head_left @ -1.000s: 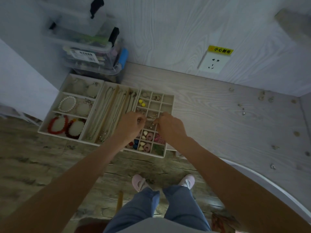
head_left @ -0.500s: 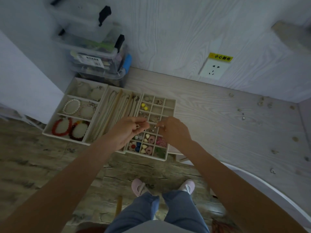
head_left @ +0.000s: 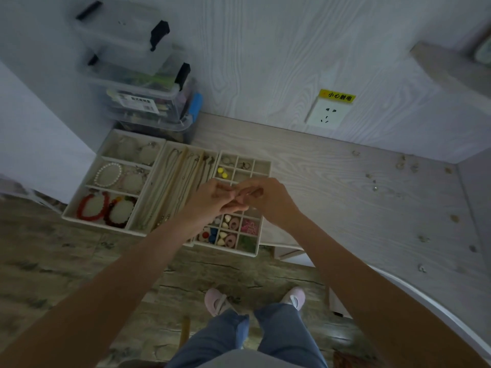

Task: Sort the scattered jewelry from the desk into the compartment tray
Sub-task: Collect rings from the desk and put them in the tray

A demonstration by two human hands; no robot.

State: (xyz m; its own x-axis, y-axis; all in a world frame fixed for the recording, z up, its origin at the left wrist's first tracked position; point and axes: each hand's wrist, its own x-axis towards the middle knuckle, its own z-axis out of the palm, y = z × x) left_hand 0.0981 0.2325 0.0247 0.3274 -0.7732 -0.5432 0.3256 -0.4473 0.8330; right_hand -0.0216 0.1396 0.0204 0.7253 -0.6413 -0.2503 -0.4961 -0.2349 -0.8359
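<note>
Three cream compartment trays sit side by side at the desk's left end. The bracelet tray (head_left: pixel 106 144) holds a pearl bracelet (head_left: pixel 107 174) and red bead bracelets (head_left: pixel 91 207). The middle tray (head_left: pixel 172 181) holds chains. The grid tray (head_left: pixel 261 166) holds rings, yellow beads and coloured pieces. My left hand (head_left: pixel 210 200) and my right hand (head_left: pixel 271 197) meet fingertip to fingertip just above the grid tray, pinching one tiny jewelry piece that is barely visible. Several small scattered jewelry pieces (head_left: pixel 374 187) lie on the desk to the right.
Stacked clear storage boxes (head_left: pixel 148 102) stand against the wall behind the trays. A wall socket (head_left: pixel 328 114) with a yellow label sits above the desk. The desk's curved white front edge (head_left: pixel 425 293) runs at the lower right. My legs and pink shoes are below.
Both hands have lifted off the grid tray's compartments and come together, so the fingertips now touch above it. The view has shifted slightly downward.
</note>
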